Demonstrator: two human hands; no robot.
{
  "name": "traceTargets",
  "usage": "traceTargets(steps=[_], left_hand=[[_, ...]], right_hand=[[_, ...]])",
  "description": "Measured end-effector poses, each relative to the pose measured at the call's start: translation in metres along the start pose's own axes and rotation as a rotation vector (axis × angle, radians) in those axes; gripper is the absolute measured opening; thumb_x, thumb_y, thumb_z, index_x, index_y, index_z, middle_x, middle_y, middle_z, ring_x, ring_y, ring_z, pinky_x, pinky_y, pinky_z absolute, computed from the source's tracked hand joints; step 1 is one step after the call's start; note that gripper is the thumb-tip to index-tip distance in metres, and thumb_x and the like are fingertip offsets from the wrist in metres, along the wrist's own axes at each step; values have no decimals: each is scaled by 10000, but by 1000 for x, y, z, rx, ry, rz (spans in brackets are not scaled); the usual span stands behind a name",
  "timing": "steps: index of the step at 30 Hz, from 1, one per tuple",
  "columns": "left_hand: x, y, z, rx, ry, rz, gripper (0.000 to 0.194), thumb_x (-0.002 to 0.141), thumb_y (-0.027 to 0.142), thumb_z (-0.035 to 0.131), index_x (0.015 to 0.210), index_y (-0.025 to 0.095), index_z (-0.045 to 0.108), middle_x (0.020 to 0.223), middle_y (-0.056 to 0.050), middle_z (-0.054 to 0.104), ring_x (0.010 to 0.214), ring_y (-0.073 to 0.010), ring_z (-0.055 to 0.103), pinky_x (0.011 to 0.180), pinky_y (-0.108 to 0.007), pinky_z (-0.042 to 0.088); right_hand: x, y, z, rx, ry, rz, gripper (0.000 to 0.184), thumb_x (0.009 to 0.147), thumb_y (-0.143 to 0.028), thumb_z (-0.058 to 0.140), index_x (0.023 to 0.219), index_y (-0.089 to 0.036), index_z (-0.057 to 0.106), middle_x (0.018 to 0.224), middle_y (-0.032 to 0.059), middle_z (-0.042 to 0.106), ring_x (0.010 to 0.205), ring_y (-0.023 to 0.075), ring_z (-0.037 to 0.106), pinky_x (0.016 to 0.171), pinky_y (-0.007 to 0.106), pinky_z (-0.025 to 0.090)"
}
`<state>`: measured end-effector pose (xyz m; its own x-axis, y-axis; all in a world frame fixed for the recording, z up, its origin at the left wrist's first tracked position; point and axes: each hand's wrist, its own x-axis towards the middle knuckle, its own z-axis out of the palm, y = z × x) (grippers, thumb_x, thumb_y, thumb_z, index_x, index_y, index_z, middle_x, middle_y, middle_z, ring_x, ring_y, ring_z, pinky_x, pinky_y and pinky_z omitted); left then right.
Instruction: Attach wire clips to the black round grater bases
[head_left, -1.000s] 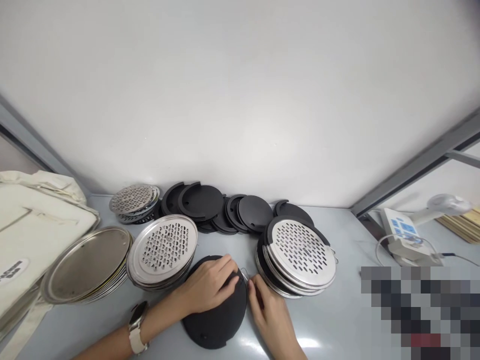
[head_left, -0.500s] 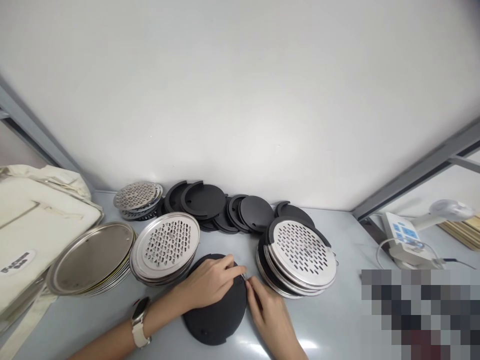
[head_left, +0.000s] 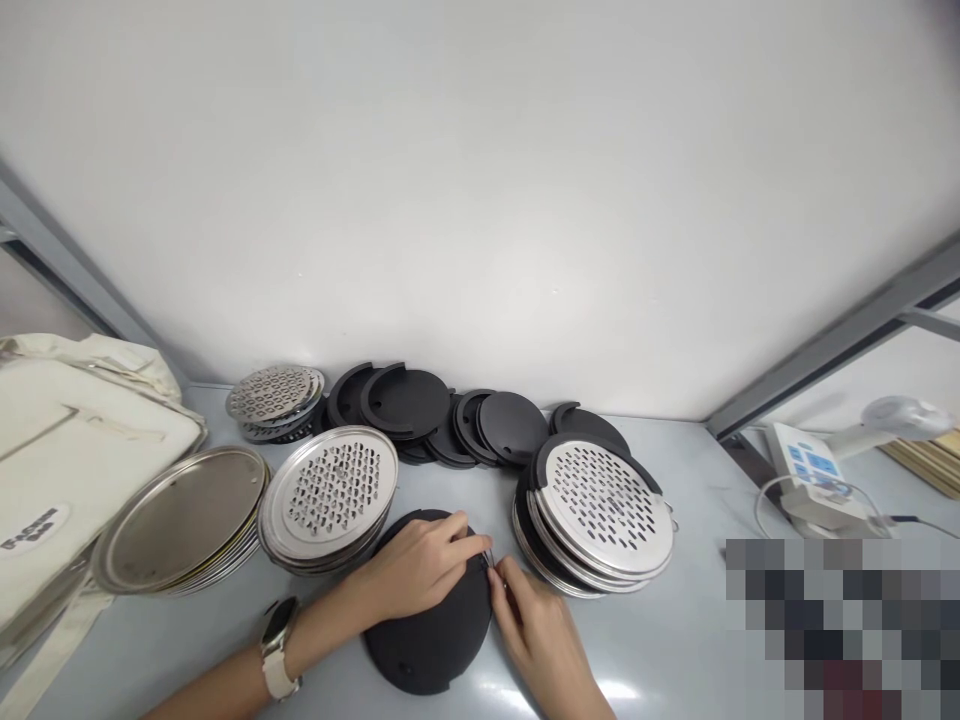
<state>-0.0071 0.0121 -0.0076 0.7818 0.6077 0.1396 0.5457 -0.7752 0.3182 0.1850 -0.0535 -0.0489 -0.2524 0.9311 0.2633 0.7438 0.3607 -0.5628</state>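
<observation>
A round black plastic disc (head_left: 431,650) with a small hole near its lower edge lies on the table in front of me. My left hand (head_left: 427,565) lies across its upper part, fingers bent and pressed down, the index finger reaching to the right rim. At that rim, my right hand (head_left: 532,610) pinches a small shiny wire piece (head_left: 489,556) between thumb and index finger. Its exact shape is mostly hidden by the fingertips. Just right of the disc stands a stack of round metal graters (head_left: 607,505) with black rims, a wire ring showing at its side.
Left of my hands are a stack of grater plates (head_left: 337,485) and a stack of plain metal lids (head_left: 187,520). Behind lie several black discs (head_left: 409,400) and perforated metal discs (head_left: 274,393). A cream bag (head_left: 90,430) sits at far left, a white scale-like device (head_left: 806,465) at right.
Hardly anything differs. The right fingertips have shifted slightly at the disc's rim, and the disc has moved a touch downward and left; both hands keep their places.
</observation>
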Motion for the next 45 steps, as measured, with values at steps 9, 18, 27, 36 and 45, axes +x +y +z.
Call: traceTargets(steps=[9,18,27,36,45], left_hand=[[0,0,0,15,-23,-3,316,905,100,422,1167,248,518,939,-18,527,708,-145,555,638,-242,419],[-1,2,-1,34,-41,-33,278,919,126,414,1143,248,522,927,-21,523,717,-153,558,626,-252,402],[-1,3,-2,28,-65,-63,167,943,168,402,1025,231,533,920,-14,519,705,-160,549,619,-278,374],[-2,1,1,24,-49,-69,178,910,149,436,1033,234,533,925,-6,515,710,-159,547,609,-286,363],[-2,1,2,35,-48,-65,183,902,149,440,1037,234,527,922,-5,523,707,-161,546,600,-290,356]], right_hand=[[-1,-1,1,4,-15,-8,224,996,-251,334,775,-237,361,601,-41,513,509,139,544,507,239,363],[-2,-1,-1,-12,-24,-57,221,966,-197,354,749,-236,338,593,-50,482,490,124,498,494,233,327],[0,-2,0,-38,-27,-87,195,935,-168,363,755,-235,337,575,-59,456,471,120,462,491,236,298],[-1,-2,0,-50,-48,-94,171,903,-150,370,753,-230,356,566,-65,442,459,113,431,494,238,275],[-1,-3,0,-66,-41,-118,179,861,-123,386,723,-228,344,564,-59,447,465,110,429,498,238,260]])
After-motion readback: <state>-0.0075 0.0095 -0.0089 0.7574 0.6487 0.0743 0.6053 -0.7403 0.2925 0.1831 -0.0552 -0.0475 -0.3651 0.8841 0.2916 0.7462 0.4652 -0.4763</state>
